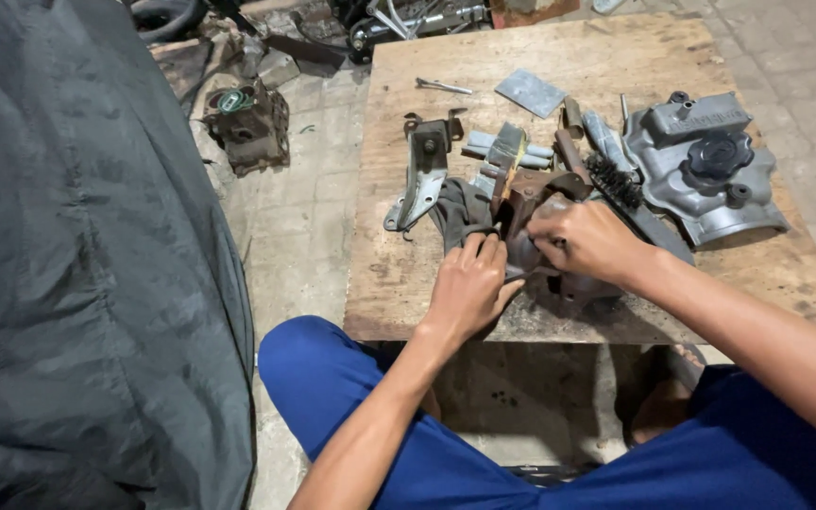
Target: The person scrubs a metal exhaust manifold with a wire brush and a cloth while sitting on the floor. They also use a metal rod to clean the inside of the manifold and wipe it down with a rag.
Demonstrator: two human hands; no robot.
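- Rusty metal part [542, 203] is sitting near the worktop's [606, 57] 6 o'clock edge, w/ both hands working on it.
- Left hand [467, 286] is closing fingers & thumb on a dark grey rag [460, 210], pressing it vs. the part's 9 o'clock side; best to be keeping the cloth bunched under the fingertips so it isn't slipping off.
- Right hand [586, 241] is curling over the part from 3 o'clock, fingers bent and touching the top; can't tell if it's pinching anything small.
- Judging by the pose, the right hand is steadying while the left is wiping, so it should be bearing down firmly so the part isn't rocking on the board.
- Wire brush [616, 184] is lying just beside the right hand at 1 o'clock, handy for crusted spots.
- Grey engine cover [705, 165] is resting at 2 o'clock, apart from the work.
- Bent bracket [424, 175] is lying at 10 o'clock, just beside the rag; worth minding it isn't getting snagged by the cloth.
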